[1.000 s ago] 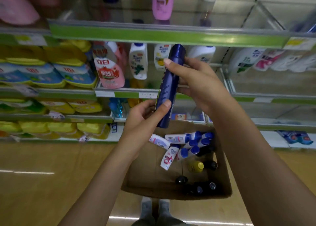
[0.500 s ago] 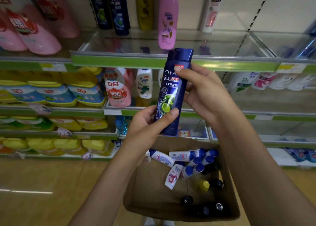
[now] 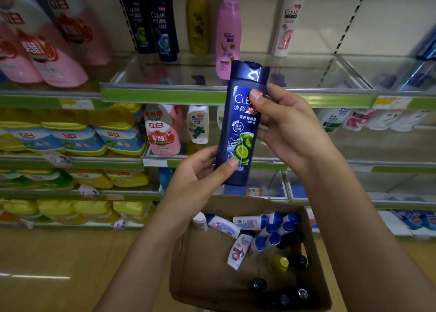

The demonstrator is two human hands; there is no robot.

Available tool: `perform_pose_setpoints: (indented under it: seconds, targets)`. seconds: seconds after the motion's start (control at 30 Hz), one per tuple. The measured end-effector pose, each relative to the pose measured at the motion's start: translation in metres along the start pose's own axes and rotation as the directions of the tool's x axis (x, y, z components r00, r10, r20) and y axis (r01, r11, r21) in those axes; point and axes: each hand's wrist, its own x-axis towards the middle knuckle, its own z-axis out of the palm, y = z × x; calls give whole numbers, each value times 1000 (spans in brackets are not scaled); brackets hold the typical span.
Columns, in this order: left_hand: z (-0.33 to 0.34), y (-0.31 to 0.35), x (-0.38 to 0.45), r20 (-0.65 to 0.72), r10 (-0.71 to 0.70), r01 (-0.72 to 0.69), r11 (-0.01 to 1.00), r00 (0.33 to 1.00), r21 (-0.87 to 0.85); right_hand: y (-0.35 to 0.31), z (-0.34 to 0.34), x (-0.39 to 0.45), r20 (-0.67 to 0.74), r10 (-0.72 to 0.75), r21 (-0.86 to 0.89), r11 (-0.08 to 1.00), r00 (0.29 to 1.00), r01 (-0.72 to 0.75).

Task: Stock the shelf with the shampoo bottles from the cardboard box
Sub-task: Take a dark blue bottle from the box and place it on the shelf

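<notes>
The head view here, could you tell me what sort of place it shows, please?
Most likely a shop's toiletries aisle: tiered shelves with green price-label strips, rows of shampoo bottles and detergent pouches, and a cardboard box of stock on the floor.

Pink pouches (image 3: pixel 42 52) blurred and cut off at left; dark bottles (image 3: pixel 283 297) in cardboard box (image 3: pixel 188 276) indistinct

Bottle (image 3: pixel 241 125) above box (image 3: pixel 207 271) (before shelf (image 3: pixel 165 94)).
</notes>
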Motion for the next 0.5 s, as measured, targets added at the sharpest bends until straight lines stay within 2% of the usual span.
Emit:
perform_pose_setpoints:
  seconds: [0.2, 0.37, 0.5]
  targets:
    - [-4, 2, 0, 20, 36, -36, 999, 999, 13, -10, -1, 1, 10, 5, -16, 1000, 1000, -5]
    - [0, 7, 0, 24, 63, -63, 998, 998, 11, -17, -1, 3, -5, -58, -99, 993, 998, 57]
    - [-2, 11, 1, 12, 60, -60, 998, 998, 36, -20, 5, 8, -11, -76, -102, 992, 997, 74]
